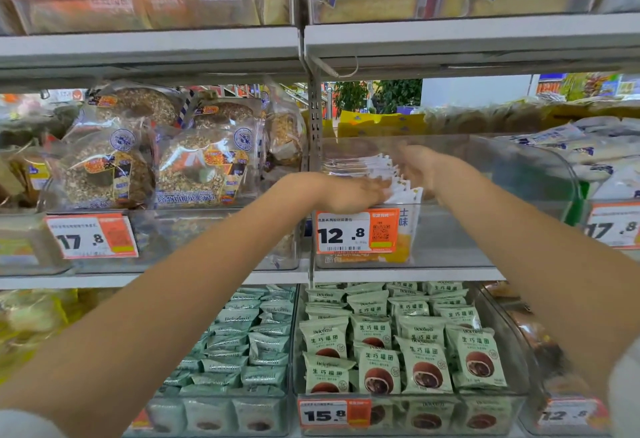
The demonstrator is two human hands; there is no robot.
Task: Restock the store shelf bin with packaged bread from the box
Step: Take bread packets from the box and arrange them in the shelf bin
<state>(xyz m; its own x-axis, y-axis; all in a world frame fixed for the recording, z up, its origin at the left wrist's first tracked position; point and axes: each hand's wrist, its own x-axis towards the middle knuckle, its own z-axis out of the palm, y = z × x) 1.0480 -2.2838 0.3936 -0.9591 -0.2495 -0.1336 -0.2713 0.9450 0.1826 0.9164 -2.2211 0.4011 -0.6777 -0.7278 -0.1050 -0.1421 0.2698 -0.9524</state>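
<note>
I read the left hand [349,195] as laid flat, fingers extended and released, resting on the front packets of the row of white, flat plastic-wrapped bread packages [374,170]. The right hand [420,169] sits just behind and to the right of that row; motion blur hides its fingertips, so I cannot tell whether its fingers are grasping a packet or merely touching one. The packages stand on edge at the left side of the clear plastic shelf bin [519,174] on the middle shelf. An orange-and-white price tag reading 12.8 [356,231] hangs on the bin's front wall below the left hand. Left of this bin lie clear-bagged, seed-topped ring loaves [194,167]. One shelf lower, pale green snack packets [405,344] fill another clear bin
</note>
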